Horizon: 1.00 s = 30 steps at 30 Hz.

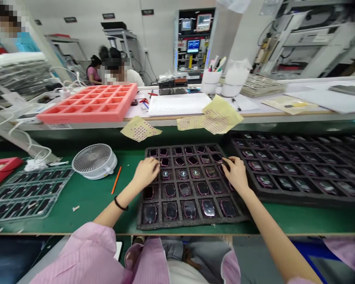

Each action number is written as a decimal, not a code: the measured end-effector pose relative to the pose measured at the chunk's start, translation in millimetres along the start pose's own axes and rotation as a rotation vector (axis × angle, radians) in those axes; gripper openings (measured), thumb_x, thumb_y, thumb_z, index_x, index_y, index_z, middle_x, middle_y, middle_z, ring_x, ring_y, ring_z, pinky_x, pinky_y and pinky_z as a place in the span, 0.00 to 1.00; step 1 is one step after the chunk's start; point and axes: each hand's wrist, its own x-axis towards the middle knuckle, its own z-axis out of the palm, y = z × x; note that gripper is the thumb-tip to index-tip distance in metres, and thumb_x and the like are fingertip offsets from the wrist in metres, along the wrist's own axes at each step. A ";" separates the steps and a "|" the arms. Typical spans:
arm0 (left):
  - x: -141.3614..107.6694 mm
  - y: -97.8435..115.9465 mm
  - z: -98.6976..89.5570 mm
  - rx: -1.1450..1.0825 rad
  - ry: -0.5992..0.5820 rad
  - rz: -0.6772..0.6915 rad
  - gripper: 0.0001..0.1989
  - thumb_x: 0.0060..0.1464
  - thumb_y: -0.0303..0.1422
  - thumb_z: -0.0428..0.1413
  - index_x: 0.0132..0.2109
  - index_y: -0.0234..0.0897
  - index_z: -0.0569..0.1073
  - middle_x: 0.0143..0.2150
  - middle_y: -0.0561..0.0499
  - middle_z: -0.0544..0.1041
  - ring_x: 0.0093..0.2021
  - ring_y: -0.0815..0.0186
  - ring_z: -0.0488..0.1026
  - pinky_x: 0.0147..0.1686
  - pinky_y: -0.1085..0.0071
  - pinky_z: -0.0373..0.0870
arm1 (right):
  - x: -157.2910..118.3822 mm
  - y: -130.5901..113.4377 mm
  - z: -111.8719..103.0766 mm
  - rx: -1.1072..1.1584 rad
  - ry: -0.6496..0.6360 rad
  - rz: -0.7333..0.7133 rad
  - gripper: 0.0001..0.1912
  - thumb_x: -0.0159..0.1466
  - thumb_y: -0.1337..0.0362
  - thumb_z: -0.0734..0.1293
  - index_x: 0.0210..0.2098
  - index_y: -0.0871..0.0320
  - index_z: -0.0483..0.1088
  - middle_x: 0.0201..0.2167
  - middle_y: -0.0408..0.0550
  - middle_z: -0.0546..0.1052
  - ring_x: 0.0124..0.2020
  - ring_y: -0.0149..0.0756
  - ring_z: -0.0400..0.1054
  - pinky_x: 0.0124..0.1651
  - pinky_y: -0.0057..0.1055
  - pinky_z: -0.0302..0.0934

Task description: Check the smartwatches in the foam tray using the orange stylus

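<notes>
A dark foam tray (192, 227) lies on the green bench, its cells holding rows of square smartwatches with dark screens and pinkish rims. Three watches in the middle row, such as one smartwatch (183, 174), show lit dials. My left hand (148, 172) reaches over the tray's left edge, fingers bent together beside a watch (165, 162) in the second row; its fingertips are partly hidden. At the opposite edge my right hand (236, 172) has thumb and forefinger apart, close to another watch (217, 157).
A second foam tray (272, 196) of watches stands to the right. Leftwards lie a white fan (95, 161), an orange stick (116, 180) and a clear plastic tray (49, 209) of dark parts. A pink foam tray (85, 116) and yellow sticker sheets (220, 114) occupy the shelf.
</notes>
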 end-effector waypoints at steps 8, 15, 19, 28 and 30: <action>-92.3 -109.8 4.4 0.270 -0.074 -0.532 0.15 0.59 0.25 0.41 0.48 0.30 0.68 0.44 0.36 0.73 0.42 0.54 0.75 0.36 0.63 0.72 | 36.6 -120.4 83.8 -0.128 -0.381 -0.402 0.16 0.65 0.65 0.59 0.47 0.61 0.73 0.41 0.58 0.73 0.46 0.48 0.67 0.51 0.42 0.61; -115.6 -137.3 0.5 0.172 -0.257 -0.061 0.24 0.49 0.13 0.43 0.47 0.38 0.72 0.48 0.45 0.74 0.45 0.62 0.74 0.43 0.69 0.70 | 53.5 -213.3 193.8 -0.153 -0.545 -0.295 0.11 0.64 0.65 0.63 0.42 0.64 0.73 0.45 0.62 0.72 0.49 0.50 0.66 0.50 0.42 0.61; -110.8 -156.2 -5.2 0.227 -0.232 0.180 0.18 0.55 0.17 0.44 0.46 0.38 0.72 0.54 0.43 0.72 0.48 0.60 0.72 0.46 0.65 0.66 | 63.8 -222.1 223.1 -0.128 -0.541 -0.131 0.12 0.63 0.64 0.65 0.40 0.69 0.71 0.44 0.72 0.71 0.49 0.57 0.66 0.48 0.48 0.60; -76.0 -138.8 10.9 0.156 -0.273 0.180 0.09 0.61 0.23 0.42 0.39 0.32 0.67 0.40 0.39 0.72 0.40 0.57 0.71 0.39 0.63 0.64 | 54.5 -223.8 223.0 0.356 -0.499 0.043 0.11 0.57 0.73 0.68 0.37 0.57 0.65 0.35 0.50 0.73 0.42 0.43 0.68 0.48 0.39 0.59; -73.8 -135.5 14.8 0.126 -0.258 0.131 0.09 0.62 0.25 0.42 0.38 0.32 0.66 0.38 0.40 0.72 0.38 0.57 0.71 0.37 0.63 0.64 | 48.1 -225.0 218.2 0.527 -0.482 0.085 0.11 0.58 0.71 0.67 0.39 0.55 0.64 0.35 0.46 0.72 0.38 0.38 0.68 0.43 0.35 0.61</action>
